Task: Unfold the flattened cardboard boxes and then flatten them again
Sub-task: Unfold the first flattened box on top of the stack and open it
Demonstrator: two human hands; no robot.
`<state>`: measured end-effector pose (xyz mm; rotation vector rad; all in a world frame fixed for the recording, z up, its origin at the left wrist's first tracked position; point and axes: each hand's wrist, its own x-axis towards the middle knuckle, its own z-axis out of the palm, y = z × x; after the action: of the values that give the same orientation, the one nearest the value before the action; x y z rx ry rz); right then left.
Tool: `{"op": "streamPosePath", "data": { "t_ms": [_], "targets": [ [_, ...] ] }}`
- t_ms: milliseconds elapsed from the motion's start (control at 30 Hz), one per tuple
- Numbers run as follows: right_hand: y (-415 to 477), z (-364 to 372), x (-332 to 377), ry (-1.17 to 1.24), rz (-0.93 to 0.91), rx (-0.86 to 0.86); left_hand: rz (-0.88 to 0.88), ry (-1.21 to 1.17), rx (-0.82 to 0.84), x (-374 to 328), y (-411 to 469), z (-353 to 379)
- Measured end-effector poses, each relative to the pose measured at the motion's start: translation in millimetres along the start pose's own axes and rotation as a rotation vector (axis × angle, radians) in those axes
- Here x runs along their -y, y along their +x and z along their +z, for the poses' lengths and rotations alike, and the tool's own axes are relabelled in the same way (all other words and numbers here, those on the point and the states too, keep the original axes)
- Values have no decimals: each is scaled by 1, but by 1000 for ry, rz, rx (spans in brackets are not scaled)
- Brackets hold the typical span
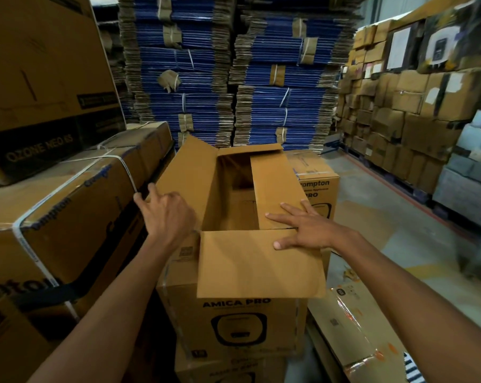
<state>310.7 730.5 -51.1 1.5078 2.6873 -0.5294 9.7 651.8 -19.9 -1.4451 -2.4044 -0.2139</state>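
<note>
Standing on a printed carton (233, 313) between stacked cartons, an opened cardboard box (233, 194) showed its hollow inside to the head camera. The left hand (167, 214) held the outer edge of the left flap (189, 172) — thumb and fingers (152, 189) pinching it. The right hand (308, 230) lay flat, its fingers spread wide across the right flap (275, 183), thumb on the near flap (255, 266). Bundled flat cardboard (233, 78) rose in stacks behind.
</note>
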Motion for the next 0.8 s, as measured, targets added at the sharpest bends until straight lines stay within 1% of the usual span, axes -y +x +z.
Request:
{"op": "streamPosePath", "data": {
  "t_ms": [100,167,233,300,367,400,433,500,533,567,633,667,733,800],
  "targets": [
    [-2,0,2,13,-8,-3,-46,-238,252,14,1,10],
    [-3,-2,4,-9,-8,-14,-32,-307,348,19,1,24],
    [-3,-4,9,-56,1,-34,-81,-370,395,22,-1,36],
    [-3,-6,21,-151,-2,-86,-136,-422,401,22,-2,40],
    [-3,-8,41,-226,-62,-195,-112,-468,392,22,-5,34],
    [-5,-9,55,-202,-100,-235,-99,-485,394,22,-8,29],
    [-5,-7,70,-125,-134,-255,-82,-507,411,22,-10,24],
    [-4,1,98,83,-140,-223,-50,-529,481,17,-17,15],
    [-1,6,110,143,-114,-194,-33,-515,530,11,-24,9],
    [2,10,119,165,-88,-173,24,-464,564,2,-31,4],
    [12,14,129,157,-17,-152,204,-325,565,-15,-46,-2],
    [16,14,130,157,18,-158,262,-284,528,-22,-55,-3],
    [22,10,125,156,75,-182,328,-305,455,-31,-69,-1],
    [24,5,118,138,140,-200,349,-416,437,-36,-79,2]
  ]
}}
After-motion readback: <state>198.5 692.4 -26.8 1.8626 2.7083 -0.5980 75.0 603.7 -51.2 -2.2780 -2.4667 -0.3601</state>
